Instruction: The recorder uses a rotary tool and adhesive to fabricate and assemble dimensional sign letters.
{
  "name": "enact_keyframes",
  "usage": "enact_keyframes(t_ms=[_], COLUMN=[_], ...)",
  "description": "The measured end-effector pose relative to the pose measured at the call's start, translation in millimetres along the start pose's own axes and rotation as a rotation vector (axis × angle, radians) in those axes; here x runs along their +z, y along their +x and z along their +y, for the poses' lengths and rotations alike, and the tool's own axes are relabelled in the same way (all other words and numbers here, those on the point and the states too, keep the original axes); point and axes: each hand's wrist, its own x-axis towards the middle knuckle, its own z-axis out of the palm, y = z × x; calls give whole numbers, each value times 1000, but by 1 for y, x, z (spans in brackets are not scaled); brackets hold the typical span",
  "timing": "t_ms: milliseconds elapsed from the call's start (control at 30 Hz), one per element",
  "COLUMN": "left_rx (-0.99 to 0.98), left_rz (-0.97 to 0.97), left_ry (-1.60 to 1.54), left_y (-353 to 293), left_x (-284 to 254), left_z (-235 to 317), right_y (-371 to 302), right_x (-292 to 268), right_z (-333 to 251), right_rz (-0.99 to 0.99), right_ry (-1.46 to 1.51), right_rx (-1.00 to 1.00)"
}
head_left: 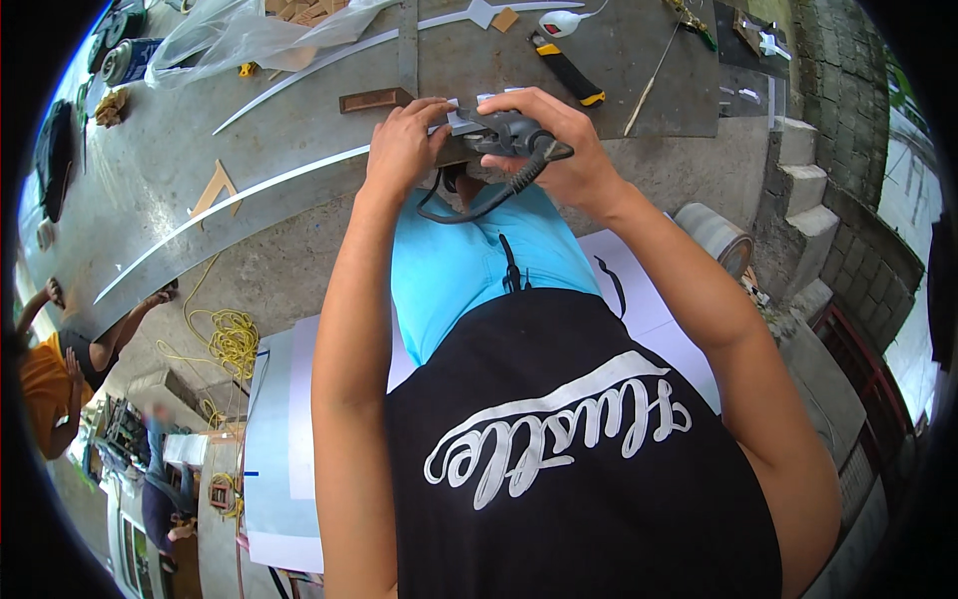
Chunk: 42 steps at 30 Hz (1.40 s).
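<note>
At the near edge of the metal table point(299, 120), my right hand point(559, 130) is wrapped round a dark grey corded power tool point(514, 132). Its thick black cable point(499, 200) loops down in front of my legs. My left hand point(404, 145) is beside the tool, fingers bent and closed over the end of a long white strip point(249, 202). That strip curves away to the left along the table edge. Between my hands, small whitish pieces point(459, 118) sit by the tool's front. My fingers and the tool hide where they meet.
A brown block point(374, 100) and a yellow-black utility knife point(569, 70) lie beyond my hands. Another white strip point(309, 85), a plastic bag point(249, 45) and a thin stick point(654, 80) are farther off. Yellow cord point(232, 339) coils on the floor. One person point(55, 384) is at left.
</note>
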Motion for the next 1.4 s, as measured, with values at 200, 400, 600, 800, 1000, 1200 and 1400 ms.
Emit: enact_keyframes(t_ms=[200,400,600,800,1000,1200,1400], left_rx=[2,-5,-6,-4,-12,-22,-27], left_rz=[1,8,10,36,18,4,-1], left_ry=[18,0,9,-6,-4,-7,-17], left_y=[1,0,-1,-2,-1,-1,-1], left_x=[-1,-4,-1,1,-1,-1,-2], left_z=[4,5,5,7,6,7,8], right_y=[0,2,0,-2,2,2,1], right_x=[1,3,4,4,3,3,3], right_z=[1,-1,-5,-5,-5,-8,-7], right_rz=[-9,11,12,38,53,41,40], right_ry=[25,52,25,-9,-8,27,3], right_rx=[34,27,23,-14,7,28,3])
